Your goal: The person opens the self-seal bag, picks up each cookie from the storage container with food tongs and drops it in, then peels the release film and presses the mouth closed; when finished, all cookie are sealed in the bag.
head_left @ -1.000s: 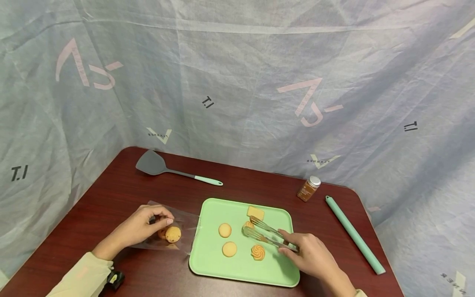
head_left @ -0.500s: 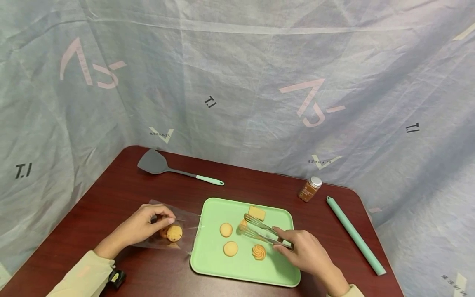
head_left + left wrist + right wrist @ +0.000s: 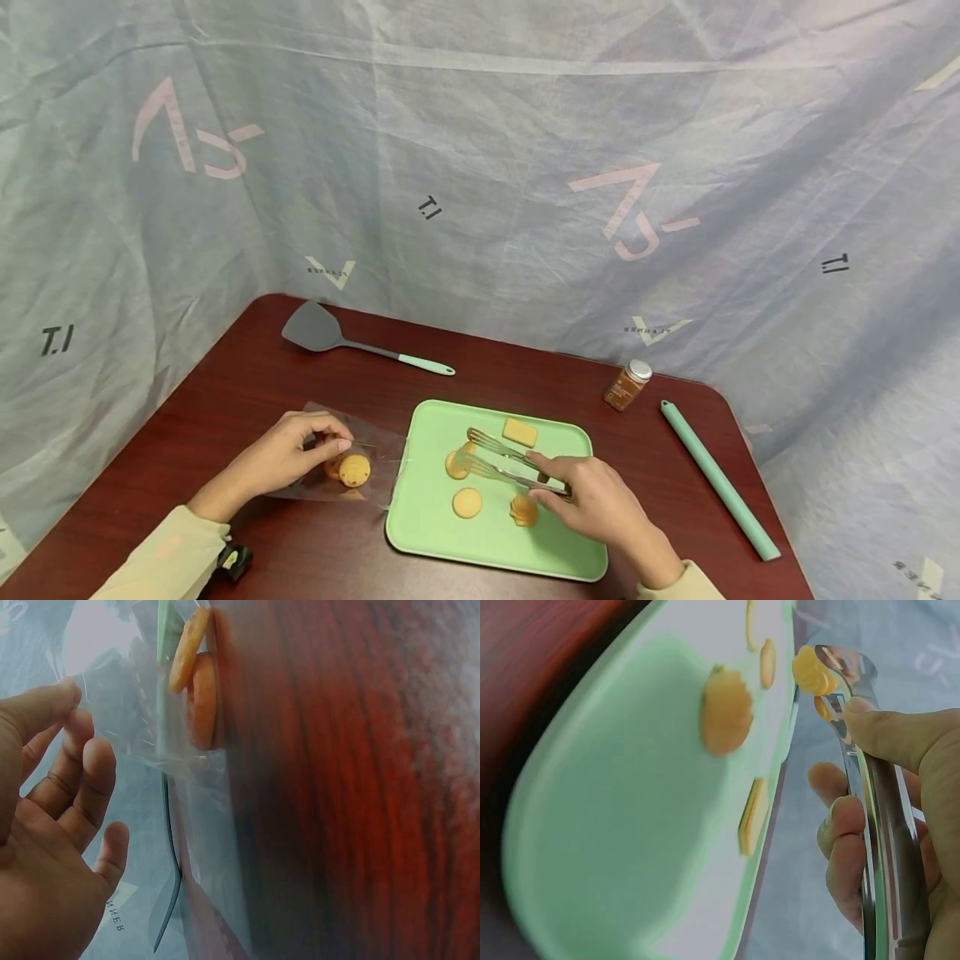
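"Head view: right hand (image 3: 592, 497) over the pale-green rectangular tray (image 3: 495, 546), fingers curled round the shiny metal tongs (image 3: 900, 855), and between the tips, a golden ridged cookie (image 3: 814, 671)!"

"And where does the clear plastic bag (image 3: 385, 468) lie from there?"

"Left of those tips, on the dark red wooden counter (image 3: 315, 562)! Long axis roughly left to right, one end right at the tray's left rim. That end looks like the mouth to me."

"Which hand is nearer the bag?"

"Left hand (image 3: 296, 450), easily: thumb and forefinger pinch the film."

"Count them!"

"One bag, two speckled round cookies (image 3: 355, 471) visible inside. One pair of tongs, one cookie gripped. Four more on the tray: two plain round cookies (image 3: 467, 502), one golden swirled cookie (image 3: 523, 511), one pale-yellow rectangular biscuit (image 3: 520, 432)!"

"Beyond?"

"One grey spatula with a mint handle (image 3: 315, 327), one amber jar with a silver lid (image 3: 626, 387), one long teal stick (image 3: 720, 481)!"
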Available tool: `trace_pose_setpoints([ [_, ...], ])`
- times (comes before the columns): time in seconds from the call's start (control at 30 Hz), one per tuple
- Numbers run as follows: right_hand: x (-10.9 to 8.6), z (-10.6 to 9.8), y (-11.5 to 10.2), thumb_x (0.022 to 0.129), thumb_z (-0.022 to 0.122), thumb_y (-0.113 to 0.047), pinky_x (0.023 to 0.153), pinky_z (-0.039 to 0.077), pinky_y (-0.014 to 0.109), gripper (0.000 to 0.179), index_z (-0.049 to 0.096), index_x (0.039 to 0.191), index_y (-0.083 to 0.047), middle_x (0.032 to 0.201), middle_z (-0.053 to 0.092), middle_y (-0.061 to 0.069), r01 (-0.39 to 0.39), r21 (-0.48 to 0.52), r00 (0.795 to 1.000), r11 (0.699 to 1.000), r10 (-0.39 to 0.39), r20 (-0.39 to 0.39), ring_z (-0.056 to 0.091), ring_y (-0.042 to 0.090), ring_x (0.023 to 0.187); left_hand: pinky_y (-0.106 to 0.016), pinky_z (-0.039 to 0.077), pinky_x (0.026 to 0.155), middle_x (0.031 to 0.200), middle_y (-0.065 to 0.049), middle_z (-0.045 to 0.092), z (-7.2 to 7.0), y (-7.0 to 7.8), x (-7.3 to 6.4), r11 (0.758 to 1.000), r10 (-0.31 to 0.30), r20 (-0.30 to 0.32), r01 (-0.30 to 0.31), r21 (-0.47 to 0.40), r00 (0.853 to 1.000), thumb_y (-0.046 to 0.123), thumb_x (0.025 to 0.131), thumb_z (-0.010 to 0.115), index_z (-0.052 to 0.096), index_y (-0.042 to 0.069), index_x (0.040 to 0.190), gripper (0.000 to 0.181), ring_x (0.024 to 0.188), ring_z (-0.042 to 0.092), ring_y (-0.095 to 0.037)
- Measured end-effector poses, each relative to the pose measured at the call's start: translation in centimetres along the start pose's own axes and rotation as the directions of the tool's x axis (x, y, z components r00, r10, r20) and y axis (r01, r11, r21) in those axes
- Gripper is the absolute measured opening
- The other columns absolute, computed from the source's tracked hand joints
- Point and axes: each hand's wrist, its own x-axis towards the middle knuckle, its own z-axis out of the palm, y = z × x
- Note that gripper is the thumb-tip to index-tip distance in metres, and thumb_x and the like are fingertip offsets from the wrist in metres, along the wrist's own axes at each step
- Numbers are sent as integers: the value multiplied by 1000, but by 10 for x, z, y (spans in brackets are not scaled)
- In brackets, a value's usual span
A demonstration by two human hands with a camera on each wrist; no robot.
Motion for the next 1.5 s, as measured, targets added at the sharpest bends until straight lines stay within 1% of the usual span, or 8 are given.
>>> trace_pose_setpoints([
  [0.2,14,8,-16,91,79,-34,47,33,17,46,69,134,-20,94,69,-20,59,30,998,998,-59,8,36,-7,51,-29,49,61,86,9,66,0,0,-1,1000,1,7,-1,-5,1000,7,95,73,73,15,97,8,72,57,-8],
  [0.37,30,17,-33,92,79,-31,52,35,15,46,68,134,-16,97,71,-17,125,91,992,988,-128,19,35,-8,51,-28,48,61,85,8,66,0,-1,0,1000,19,2,-19,2,1000,5,94,73,73,15,97,10,71,56,-8],
  [0.6,48,34,-51,94,76,-37,56,38,16,47,66,137,-20,88,67,-20,170,119,982,978,-177,59,42,-10,59,-29,48,60,84,7,66,0,-2,0,1000,7,10,-7,7,1000,7,95,72,73,16,97,10,69,55,-7],
  [0.97,64,48,-56,96,73,-36,60,40,14,41,69,132,-17,87,67,-21,216,158,969,963,-232,86,44,-15,60,-30,50,62,85,7,67,0,-2,1,1000,13,0,-13,14,1000,5,94,73,74,14,97,10,71,57,-7],
  [1.07,69,50,-56,95,74,-35,58,39,14,40,70,131,-16,83,66,-21,229,154,967,961,-243,82,41,-14,58,-30,50,61,83,3,67,0,-2,2,1000,10,2,-10,6,1000,5,94,73,74,13,97,8,69,57,-7],
  [1.23,79,52,-56,95,75,-35,62,40,15,43,70,132,-14,94,73,-10,228,147,965,962,-244,100,29,-9,51,-29,50,61,82,0,67,0,0,3,1000,-1,6,1,-14,1000,6,94,73,74,13,97,8,69,57,-8],
  [1.37,87,53,-58,96,73,-38,58,35,15,45,68,134,-15,81,69,-13,211,134,965,968,-228,130,25,-7,50,-28,50,61,82,2,67,0,2,4,1000,12,2,-12,-22,1000,5,94,73,74,14,96,9,70,58,-8],
  [1.5,93,55,-61,96,73,-39,53,29,16,46,68,135,-15,62,50,-18,196,144,965,970,-217,150,24,-5,51,-28,50,61,81,3,65,0,2,4,1000,18,1,-18,-20,1000,5,93,74,74,15,97,11,70,57,-8],
])
